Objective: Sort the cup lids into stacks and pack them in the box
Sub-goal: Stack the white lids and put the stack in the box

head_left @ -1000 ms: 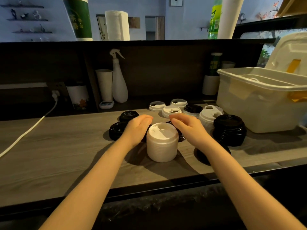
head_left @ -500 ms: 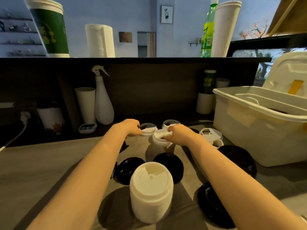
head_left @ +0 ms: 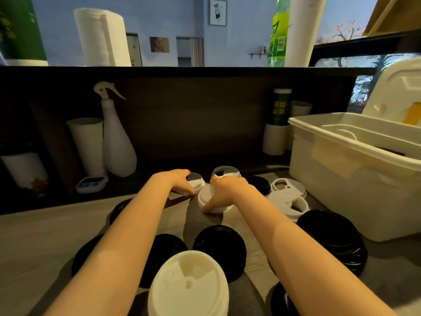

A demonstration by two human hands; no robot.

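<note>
At centre frame, the left grip (head_left: 177,181) clasps one white lid (head_left: 197,182), the right grip (head_left: 230,192) a second white lid (head_left: 204,197), probably to stack like lids together.

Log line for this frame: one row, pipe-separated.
phase: sorting lids | left hand: grips rear white lid | right hand: grips front white lid | white stack: nearest camera | box: open, at right

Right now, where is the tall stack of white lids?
Head view, bottom centre: the tall white lid stack stands on the counter, closest to the camera, with a black lid just behind it, slightly right.
</note>
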